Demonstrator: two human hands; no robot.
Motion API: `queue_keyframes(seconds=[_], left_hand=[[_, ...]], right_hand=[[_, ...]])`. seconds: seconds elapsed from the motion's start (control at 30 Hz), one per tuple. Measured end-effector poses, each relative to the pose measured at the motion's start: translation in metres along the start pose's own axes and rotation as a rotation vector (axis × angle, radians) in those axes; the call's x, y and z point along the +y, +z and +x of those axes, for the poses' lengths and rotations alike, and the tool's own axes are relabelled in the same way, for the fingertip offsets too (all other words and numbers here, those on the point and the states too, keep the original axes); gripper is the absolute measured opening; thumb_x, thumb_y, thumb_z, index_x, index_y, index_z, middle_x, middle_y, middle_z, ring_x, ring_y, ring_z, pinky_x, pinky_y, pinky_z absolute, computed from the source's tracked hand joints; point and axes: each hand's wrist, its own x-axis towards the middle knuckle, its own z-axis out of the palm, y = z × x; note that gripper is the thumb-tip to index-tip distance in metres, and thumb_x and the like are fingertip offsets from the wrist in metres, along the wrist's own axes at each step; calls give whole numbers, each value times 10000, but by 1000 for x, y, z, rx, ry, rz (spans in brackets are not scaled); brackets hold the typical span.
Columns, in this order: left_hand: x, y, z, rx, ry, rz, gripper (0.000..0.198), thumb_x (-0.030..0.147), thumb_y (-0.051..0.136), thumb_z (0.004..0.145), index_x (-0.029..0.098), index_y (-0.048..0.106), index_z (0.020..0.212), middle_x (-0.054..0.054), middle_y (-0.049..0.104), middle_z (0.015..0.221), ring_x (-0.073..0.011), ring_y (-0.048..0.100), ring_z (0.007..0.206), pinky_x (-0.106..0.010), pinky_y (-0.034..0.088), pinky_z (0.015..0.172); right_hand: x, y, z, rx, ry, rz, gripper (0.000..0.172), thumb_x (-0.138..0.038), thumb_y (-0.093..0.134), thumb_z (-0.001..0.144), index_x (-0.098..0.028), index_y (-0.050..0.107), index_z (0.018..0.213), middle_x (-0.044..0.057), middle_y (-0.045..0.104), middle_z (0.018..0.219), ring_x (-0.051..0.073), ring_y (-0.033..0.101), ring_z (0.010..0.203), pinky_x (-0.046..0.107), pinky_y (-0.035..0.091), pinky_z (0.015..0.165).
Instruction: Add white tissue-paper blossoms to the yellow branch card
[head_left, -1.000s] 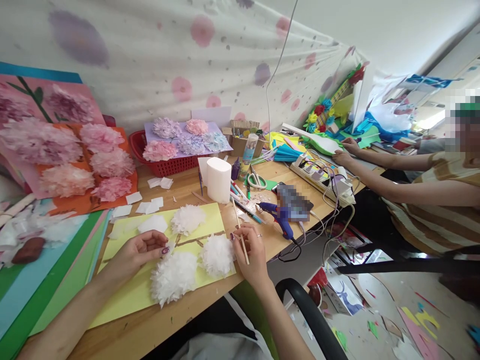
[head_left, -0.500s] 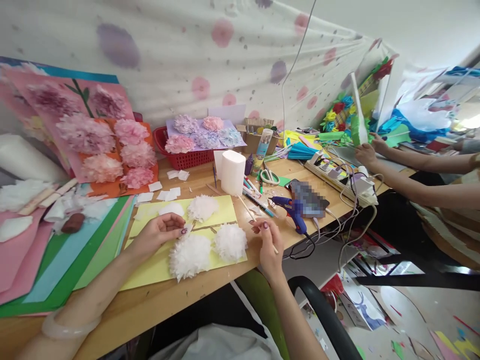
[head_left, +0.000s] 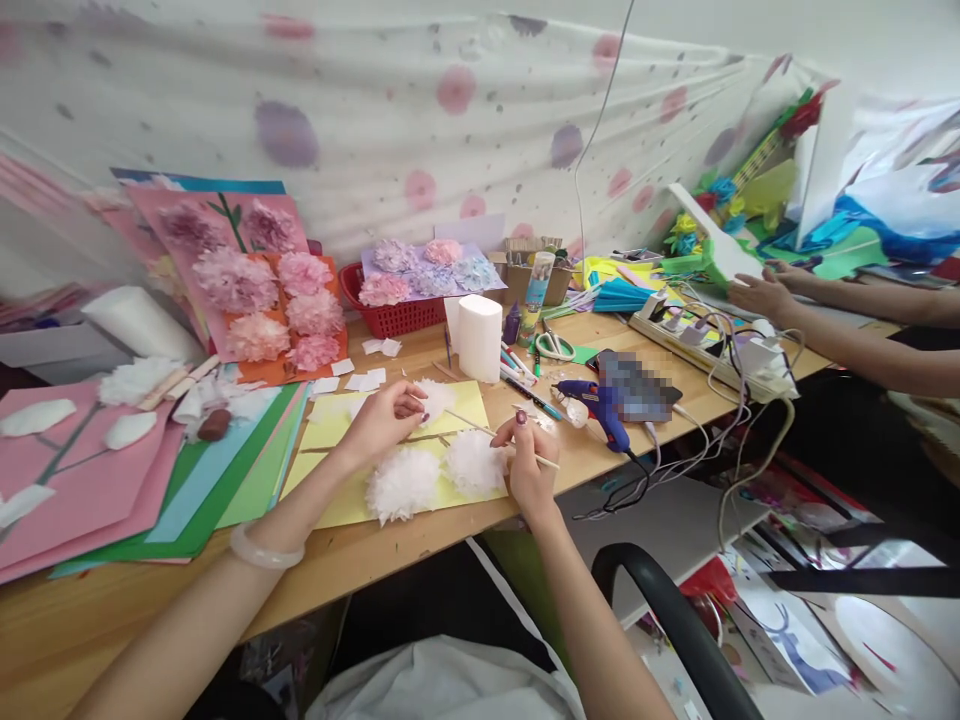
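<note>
Yellow card (head_left: 322, 432) under white flowers (head_left: 405, 485).
The left hand (head_left: 386, 420) curls half-closed above them, any hold unclear; the right hand (head_left: 530, 470) pinches a thin stick (head_left: 547, 462) slanting over the card, near a glue gun (head_left: 604, 412).

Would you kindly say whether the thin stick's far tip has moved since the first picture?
Yes: the far tip of the thin stick has swung left, from just right of the white roll to left of it.

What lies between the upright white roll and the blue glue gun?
In the head view, a loose cluster of markers, one with a blue-green end, lies between the white roll and the glue gun.
</note>
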Motion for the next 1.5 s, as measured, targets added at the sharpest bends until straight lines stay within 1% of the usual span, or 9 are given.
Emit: queue_keyframes(seconds=[0.23, 0.47, 0.63, 0.9, 1.1, 1.17, 1.27, 1.4, 1.5], left_hand=[[-2, 9, -8, 55, 8, 179, 252, 269, 611, 779, 189, 628, 1017, -54, 751, 908, -200, 684, 813, -329, 511, 760], [-4, 13, -10, 119, 48, 286, 162, 266, 603, 784, 188, 726, 855, -44, 744, 849, -186, 621, 729, -306, 477, 687], [-6, 15, -7, 140, 62, 286, 168, 243, 611, 769, 175, 751, 834, -49, 734, 832, -179, 603, 704, -305, 480, 687], [-7, 20, -6, 140, 100, 319, 139, 257, 639, 774, 191, 757, 807, -31, 686, 798, -167, 579, 699, -295, 487, 698], [-9, 8, -8, 173, 152, 349, 200, 285, 609, 797, 190, 721, 932, -38, 669, 888, -169, 588, 737, -330, 509, 775], [-12, -3, -11, 189, 172, 377, 236, 308, 604, 798, 195, 693, 984, -48, 668, 953, -186, 611, 798, -348, 518, 801], [-21, -18, -17, 161, 189, 469, 337, 333, 577, 811, 196, 638, 1113, -89, 664, 1131, -252, 624, 1045, -405, 498, 930], [-35, -26, -24, 6, 133, 643, 608, 400, 584, 832, 169, 479, 1384, -159, 525, 1458, -344, 443, 1368, -498, 332, 1121], [-42, -24, -27, -68, 79, 733, 642, 419, 552, 877, 181, 415, 1457, -168, 410, 1564, -364, 306, 1464, -558, 218, 1157]], right_hand=[[-3, -1, 0, 6, -19, 40, 588, -509, 378, 1010, -217, 579, 541, 1, 583, 527, 137, 531, 508, 297, 416, 554], [-1, 0, 0, -49, -34, 20, 572, -463, 361, 1022, -215, 578, 555, 2, 592, 548, 139, 545, 529, 297, 423, 581], [1, 1, 1, -75, -27, 24, 550, -433, 371, 1022, -213, 574, 560, 5, 601, 557, 139, 554, 544, 293, 422, 591], [0, 1, 2, -186, -57, -46, 533, -427, 361, 1028, -214, 580, 592, 3, 609, 575, 140, 572, 576, 277, 408, 609], [0, 3, 3, -244, -88, -125, 504, -410, 356, 1026, -215, 561, 609, 2, 610, 593, 142, 578, 588, 275, 389, 615], [1, 3, 3, -257, -103, -143, 498, -400, 357, 1027, -213, 563, 614, 1, 600, 587, 141, 571, 585, 275, 382, 614], [1, 3, 2, -269, -122, -176, 486, -388, 360, 1029, -210, 566, 625, -2, 587, 586, 139, 562, 582, 273, 373, 608], [-1, 5, 2, -305, -171, -245, 470, -365, 352, 1033, -210, 561, 641, 1, 598, 605, 140, 566, 594, 269, 369, 603], [-7, 12, 7, -314, -253, -329, 472, -340, 339, 1034, -214, 551, 632, 7, 617, 604, 147, 572, 596, 280, 370, 617]])
